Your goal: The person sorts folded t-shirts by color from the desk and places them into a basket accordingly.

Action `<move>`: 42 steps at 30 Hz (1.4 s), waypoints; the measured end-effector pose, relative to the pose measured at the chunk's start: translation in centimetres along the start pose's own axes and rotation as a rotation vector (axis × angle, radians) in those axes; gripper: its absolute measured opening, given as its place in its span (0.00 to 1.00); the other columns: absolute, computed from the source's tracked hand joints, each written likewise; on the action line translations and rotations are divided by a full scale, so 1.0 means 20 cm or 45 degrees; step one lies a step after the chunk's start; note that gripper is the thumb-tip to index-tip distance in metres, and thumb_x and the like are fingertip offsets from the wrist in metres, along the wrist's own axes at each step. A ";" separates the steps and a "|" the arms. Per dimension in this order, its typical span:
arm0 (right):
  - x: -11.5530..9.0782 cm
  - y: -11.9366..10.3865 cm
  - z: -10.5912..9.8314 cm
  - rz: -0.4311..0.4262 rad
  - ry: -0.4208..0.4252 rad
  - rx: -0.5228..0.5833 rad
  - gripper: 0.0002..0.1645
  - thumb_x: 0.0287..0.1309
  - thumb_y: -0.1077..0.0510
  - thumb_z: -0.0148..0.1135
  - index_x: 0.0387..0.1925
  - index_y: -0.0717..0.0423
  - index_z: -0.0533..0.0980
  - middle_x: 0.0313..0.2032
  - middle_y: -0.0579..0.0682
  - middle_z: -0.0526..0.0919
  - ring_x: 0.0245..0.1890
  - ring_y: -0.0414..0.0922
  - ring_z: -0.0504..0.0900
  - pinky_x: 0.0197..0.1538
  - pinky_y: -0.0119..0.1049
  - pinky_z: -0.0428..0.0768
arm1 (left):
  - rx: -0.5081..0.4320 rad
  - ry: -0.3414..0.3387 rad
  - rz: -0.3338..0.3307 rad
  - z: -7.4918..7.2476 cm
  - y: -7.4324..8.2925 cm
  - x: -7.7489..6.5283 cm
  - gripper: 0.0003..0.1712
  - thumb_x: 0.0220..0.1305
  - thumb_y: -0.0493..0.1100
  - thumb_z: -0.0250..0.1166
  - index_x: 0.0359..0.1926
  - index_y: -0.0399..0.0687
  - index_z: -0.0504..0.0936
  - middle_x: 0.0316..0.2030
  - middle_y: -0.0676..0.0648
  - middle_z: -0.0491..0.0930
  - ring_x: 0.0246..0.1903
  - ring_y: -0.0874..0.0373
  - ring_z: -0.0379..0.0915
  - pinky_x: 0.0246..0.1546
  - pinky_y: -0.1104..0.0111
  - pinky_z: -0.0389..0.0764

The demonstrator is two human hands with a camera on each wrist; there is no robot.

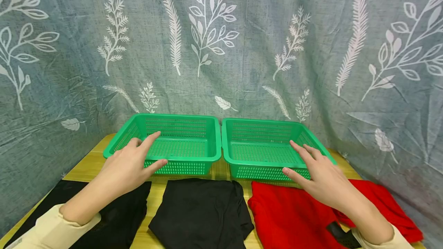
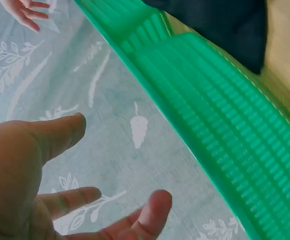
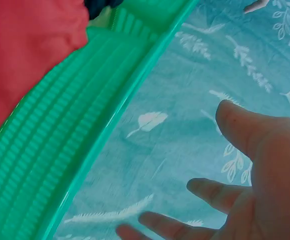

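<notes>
My left hand (image 1: pixel 129 164) hovers in front of the left green basket (image 1: pixel 214 137), its fingers spread and nothing in them. Over the front right of the other green basket (image 1: pixel 226 141), my right hand (image 1: pixel 320 178) is held the same way, also without a thing in it. Below the left hand lies a folded black cloth (image 1: pixel 135 210); a second black cloth (image 1: pixel 204 214) sits in the middle. Under the right hand is a folded red cloth (image 1: pixel 287 214), with another red cloth (image 1: pixel 384 206) to its right. Both wrist views show relaxed, parted fingers.
The two baskets stand side by side at the back of the wooden table (image 1: pixel 157 203), their insides bare. Behind and beside them hangs a grey-green curtain (image 1: pixel 242 49) with white leaf prints. A small black patch (image 1: pixel 342 233) shows by the red cloths.
</notes>
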State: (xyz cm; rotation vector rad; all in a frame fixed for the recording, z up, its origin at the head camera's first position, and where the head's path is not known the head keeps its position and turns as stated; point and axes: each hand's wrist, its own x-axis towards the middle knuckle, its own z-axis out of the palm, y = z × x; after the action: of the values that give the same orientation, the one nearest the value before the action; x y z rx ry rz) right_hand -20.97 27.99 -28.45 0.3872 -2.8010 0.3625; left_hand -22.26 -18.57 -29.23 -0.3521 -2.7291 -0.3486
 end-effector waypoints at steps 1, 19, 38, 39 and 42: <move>-0.01 -0.02 0.00 -0.010 -0.001 0.016 0.53 0.72 0.30 0.62 0.86 0.43 0.54 0.76 0.71 0.66 0.70 0.74 0.71 0.59 0.79 0.74 | -0.016 0.010 0.014 -0.01 0.01 -0.01 0.48 0.71 0.64 0.71 0.83 0.56 0.62 0.57 0.29 0.80 0.32 0.44 0.82 0.26 0.55 0.79; -0.03 -0.23 0.20 -0.022 -0.642 0.648 0.45 0.73 0.40 0.68 0.83 0.46 0.61 0.62 0.60 0.83 0.21 0.46 0.88 0.50 0.46 0.85 | -0.534 -0.497 0.153 0.15 -0.02 -0.09 0.42 0.70 0.55 0.74 0.78 0.50 0.68 0.38 0.53 0.87 0.28 0.67 0.81 0.34 0.69 0.82; 0.06 -0.39 0.43 -0.016 -0.931 0.815 0.37 0.71 0.48 0.71 0.76 0.44 0.68 0.39 0.51 0.84 0.17 0.54 0.87 0.38 0.36 0.87 | -0.668 -0.686 0.070 0.34 -0.04 -0.15 0.45 0.65 0.53 0.79 0.77 0.51 0.69 0.32 0.49 0.76 0.30 0.58 0.70 0.32 0.65 0.69; 0.06 -0.39 0.44 -0.005 -0.929 0.823 0.37 0.71 0.48 0.72 0.76 0.44 0.69 0.40 0.52 0.83 0.17 0.55 0.87 0.35 0.38 0.87 | -0.680 -0.683 0.071 0.35 -0.04 -0.15 0.45 0.64 0.53 0.79 0.77 0.52 0.69 0.32 0.49 0.76 0.29 0.58 0.69 0.32 0.66 0.68; 0.08 -0.40 0.45 0.009 -0.928 0.863 0.36 0.71 0.48 0.72 0.75 0.42 0.70 0.38 0.54 0.82 0.18 0.55 0.87 0.28 0.40 0.85 | -0.735 -0.693 0.071 0.37 -0.03 -0.15 0.45 0.63 0.52 0.80 0.77 0.54 0.70 0.30 0.47 0.74 0.27 0.57 0.68 0.31 0.66 0.66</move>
State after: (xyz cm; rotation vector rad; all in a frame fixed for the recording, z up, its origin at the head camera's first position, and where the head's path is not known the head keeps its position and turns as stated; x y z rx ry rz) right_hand -22.31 17.50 -34.69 0.7792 -3.2744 1.4393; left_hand -22.10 -17.64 -37.11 -0.7680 -3.0722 -1.1840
